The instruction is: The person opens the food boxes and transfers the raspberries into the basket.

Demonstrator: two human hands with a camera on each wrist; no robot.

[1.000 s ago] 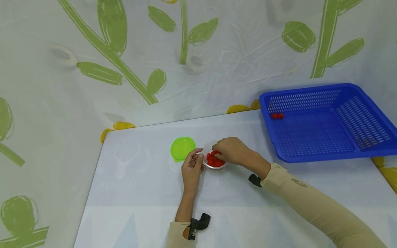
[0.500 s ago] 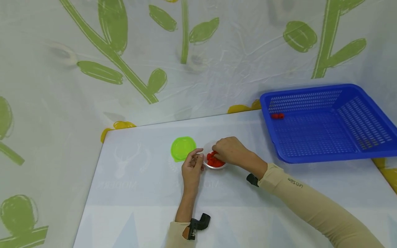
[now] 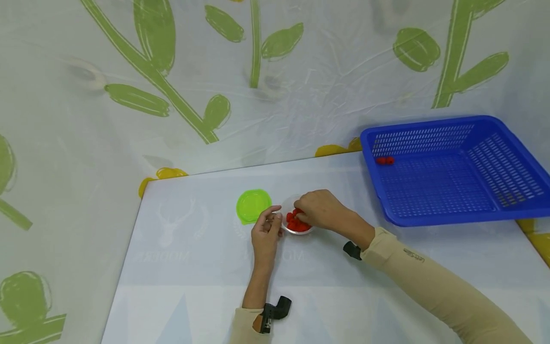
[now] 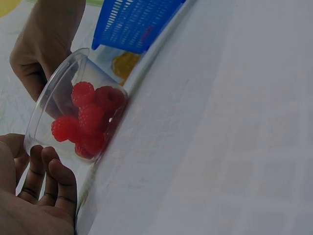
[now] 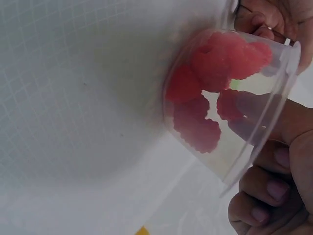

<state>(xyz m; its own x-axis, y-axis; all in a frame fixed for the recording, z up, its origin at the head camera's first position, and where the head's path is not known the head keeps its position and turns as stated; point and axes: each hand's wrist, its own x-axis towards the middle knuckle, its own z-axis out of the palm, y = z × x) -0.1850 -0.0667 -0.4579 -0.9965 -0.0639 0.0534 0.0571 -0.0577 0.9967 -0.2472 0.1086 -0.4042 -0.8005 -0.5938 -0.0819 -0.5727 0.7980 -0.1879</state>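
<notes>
A clear plastic cup [image 4: 44, 108] with several red raspberries [image 4: 90, 117] inside stands on the white table. My left hand [image 3: 265, 236] holds the cup at its left edge, fingertips and thumb right at the rim. From the right, my right hand [image 3: 322, 209] reaches over the rim into the cup. Its thumb and a finger pinch one raspberry [image 5: 228, 104], seen through the cup wall in the right wrist view, while the other fingers curl outside. A bright green lid [image 3: 253, 206] lies flat just left of the cup, beyond the left hand.
A large blue plastic basket [image 3: 434, 219] occupies the back right of the table, with red raspberries [image 3: 385, 161] in its far left corner. Behind the table hangs a pale cloth [image 3: 335, 95] printed with green leaves. Black cameras are strapped to both wrists.
Both hands stay at the cup with hardly any movement. The right forearm shifts very slightly, and the right fingers remain among the raspberries.
</notes>
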